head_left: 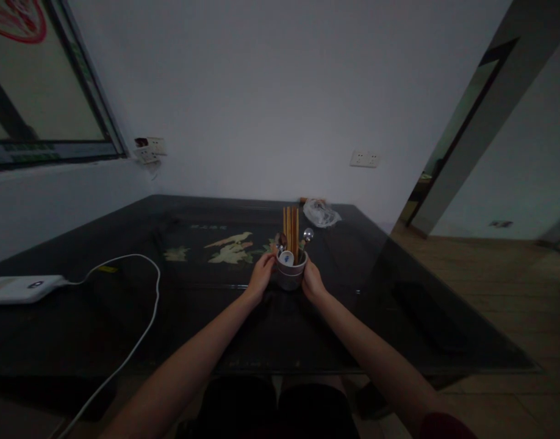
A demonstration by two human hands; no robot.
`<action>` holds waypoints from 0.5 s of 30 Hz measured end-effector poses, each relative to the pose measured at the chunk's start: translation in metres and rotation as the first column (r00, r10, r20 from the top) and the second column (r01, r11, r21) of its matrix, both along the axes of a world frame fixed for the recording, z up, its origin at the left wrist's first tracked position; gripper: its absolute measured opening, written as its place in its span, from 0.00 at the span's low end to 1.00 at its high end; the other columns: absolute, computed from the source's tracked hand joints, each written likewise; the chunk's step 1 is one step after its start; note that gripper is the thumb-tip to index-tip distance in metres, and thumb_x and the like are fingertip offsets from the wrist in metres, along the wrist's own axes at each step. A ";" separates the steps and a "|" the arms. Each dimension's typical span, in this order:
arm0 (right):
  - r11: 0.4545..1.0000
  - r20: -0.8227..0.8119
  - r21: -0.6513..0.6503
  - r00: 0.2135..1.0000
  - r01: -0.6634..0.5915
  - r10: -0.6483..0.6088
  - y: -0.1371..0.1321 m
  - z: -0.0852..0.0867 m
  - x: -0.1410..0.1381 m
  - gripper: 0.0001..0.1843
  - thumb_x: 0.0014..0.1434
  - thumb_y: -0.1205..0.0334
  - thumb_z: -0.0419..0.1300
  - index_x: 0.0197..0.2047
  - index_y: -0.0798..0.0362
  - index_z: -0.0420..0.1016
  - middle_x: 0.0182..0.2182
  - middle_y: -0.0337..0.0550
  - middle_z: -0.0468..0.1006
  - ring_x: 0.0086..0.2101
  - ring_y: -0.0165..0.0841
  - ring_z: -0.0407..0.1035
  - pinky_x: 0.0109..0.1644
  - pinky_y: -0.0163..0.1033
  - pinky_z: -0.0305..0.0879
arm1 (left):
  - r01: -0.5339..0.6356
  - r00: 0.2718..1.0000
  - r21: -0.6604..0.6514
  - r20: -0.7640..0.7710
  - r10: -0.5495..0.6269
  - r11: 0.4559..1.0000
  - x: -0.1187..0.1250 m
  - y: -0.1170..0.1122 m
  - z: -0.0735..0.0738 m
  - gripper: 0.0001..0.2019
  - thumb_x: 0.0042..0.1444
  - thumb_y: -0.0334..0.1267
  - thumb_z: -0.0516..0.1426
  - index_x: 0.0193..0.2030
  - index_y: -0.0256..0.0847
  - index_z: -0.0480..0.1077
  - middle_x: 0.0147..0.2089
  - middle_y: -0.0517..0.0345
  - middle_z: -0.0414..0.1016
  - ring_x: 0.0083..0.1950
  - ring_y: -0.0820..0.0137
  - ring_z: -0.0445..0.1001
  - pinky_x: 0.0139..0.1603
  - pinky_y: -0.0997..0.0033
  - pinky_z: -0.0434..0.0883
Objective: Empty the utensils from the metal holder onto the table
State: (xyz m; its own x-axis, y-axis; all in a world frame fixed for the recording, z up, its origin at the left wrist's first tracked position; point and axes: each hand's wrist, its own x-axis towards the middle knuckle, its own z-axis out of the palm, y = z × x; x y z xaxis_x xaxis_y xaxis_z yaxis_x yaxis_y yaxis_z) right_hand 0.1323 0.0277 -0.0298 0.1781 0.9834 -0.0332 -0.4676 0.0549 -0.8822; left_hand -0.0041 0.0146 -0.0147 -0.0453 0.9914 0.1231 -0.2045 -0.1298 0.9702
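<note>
Now our left hand (262, 274) and right hand (313, 279) hug the cup (289, 280) from both sides, fingers curled around it, likely so it won't tip. It is upright before us, on or just over the bench (353, 256); it's too dim to tell. Chopsticks (291, 228) and spoons (308, 234) poke up, being taller than the cup.

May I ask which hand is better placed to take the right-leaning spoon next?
Probably the right hand: it holds the right side of the cup, just below that spoon, while the left hand is on the opposite side.
</note>
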 end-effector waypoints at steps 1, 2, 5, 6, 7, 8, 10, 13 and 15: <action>1.000 0.005 0.006 1.000 0.001 -0.001 -0.001 0.000 -0.001 0.22 0.51 0.43 0.59 0.37 0.55 0.77 0.35 0.43 0.82 0.39 0.35 0.73 0.43 0.36 0.66 | -0.010 1.000 -0.004 -0.006 0.010 1.000 0.000 0.000 0.001 0.08 0.53 0.38 0.53 0.37 0.39 0.71 0.41 0.54 0.74 0.46 0.66 0.71 0.42 0.72 0.69; 1.000 0.008 0.011 1.000 0.000 -0.001 -0.001 0.000 -0.003 0.23 0.51 0.43 0.59 0.37 0.55 0.77 0.36 0.44 0.82 0.39 0.35 0.73 0.43 0.36 0.66 | -0.019 1.000 -0.007 -0.012 0.019 1.000 0.000 0.000 0.001 0.08 0.53 0.38 0.54 0.37 0.39 0.71 0.41 0.54 0.74 0.46 0.66 0.71 0.42 0.72 0.69; 1.000 0.031 0.016 0.999 -0.021 0.020 -0.004 -0.001 -0.006 0.25 0.52 0.41 0.56 0.39 0.55 0.76 0.39 0.46 0.81 0.41 0.35 0.73 0.44 0.36 0.67 | -0.036 0.999 -0.005 -0.015 0.036 0.999 -0.001 0.000 0.002 0.09 0.52 0.39 0.55 0.37 0.39 0.72 0.41 0.54 0.75 0.45 0.66 0.72 0.42 0.72 0.69; 1.000 0.046 0.013 0.999 -0.025 0.024 -0.004 -0.002 -0.007 0.26 0.53 0.40 0.56 0.39 0.55 0.76 0.39 0.46 0.81 0.41 0.36 0.73 0.44 0.36 0.67 | -0.039 0.999 -0.001 -0.011 0.039 0.999 -0.001 0.001 0.002 0.09 0.52 0.40 0.55 0.37 0.39 0.72 0.40 0.54 0.76 0.44 0.66 0.72 0.42 0.72 0.69; 1.000 0.063 0.013 0.998 -0.026 0.025 -0.005 -0.003 -0.008 0.26 0.53 0.40 0.55 0.39 0.55 0.76 0.40 0.47 0.81 0.43 0.36 0.73 0.45 0.37 0.67 | -0.042 0.999 0.003 -0.006 0.042 0.999 -0.001 0.001 0.002 0.10 0.52 0.41 0.55 0.37 0.39 0.72 0.40 0.54 0.76 0.43 0.66 0.73 0.41 0.72 0.69; 1.000 0.079 0.015 0.997 -0.027 0.026 -0.005 -0.003 -0.009 0.26 0.53 0.40 0.55 0.39 0.54 0.76 0.41 0.47 0.81 0.44 0.36 0.73 0.45 0.37 0.67 | -0.048 0.999 0.006 -0.002 0.048 0.999 -0.002 0.001 0.002 0.10 0.52 0.41 0.55 0.38 0.38 0.72 0.39 0.54 0.76 0.42 0.66 0.73 0.40 0.72 0.69; 0.999 0.092 0.030 0.995 -0.034 0.031 -0.007 -0.004 -0.009 0.26 0.54 0.39 0.54 0.39 0.53 0.77 0.41 0.47 0.80 0.46 0.36 0.72 0.47 0.36 0.67 | -0.056 0.998 0.001 0.005 0.056 0.998 -0.002 0.002 0.001 0.11 0.52 0.42 0.55 0.38 0.38 0.72 0.38 0.54 0.77 0.40 0.66 0.73 0.38 0.72 0.69; 0.996 0.083 0.056 0.995 -0.068 0.063 -0.010 -0.003 -0.009 0.26 0.54 0.39 0.55 0.40 0.53 0.77 0.42 0.47 0.80 0.46 0.36 0.72 0.48 0.37 0.67 | -0.048 0.999 -0.002 0.011 0.048 0.999 -0.004 0.003 0.000 0.13 0.51 0.44 0.56 0.38 0.38 0.72 0.38 0.54 0.77 0.39 0.67 0.74 0.37 0.72 0.68; 0.993 0.089 0.073 0.992 -0.097 0.090 -0.012 0.000 -0.007 0.26 0.53 0.39 0.55 0.41 0.53 0.76 0.41 0.46 0.81 0.45 0.36 0.73 0.47 0.37 0.67 | -0.047 0.999 0.014 0.017 0.047 0.999 -0.005 0.005 -0.002 0.13 0.50 0.44 0.57 0.38 0.37 0.72 0.38 0.54 0.77 0.39 0.67 0.74 0.39 0.73 0.68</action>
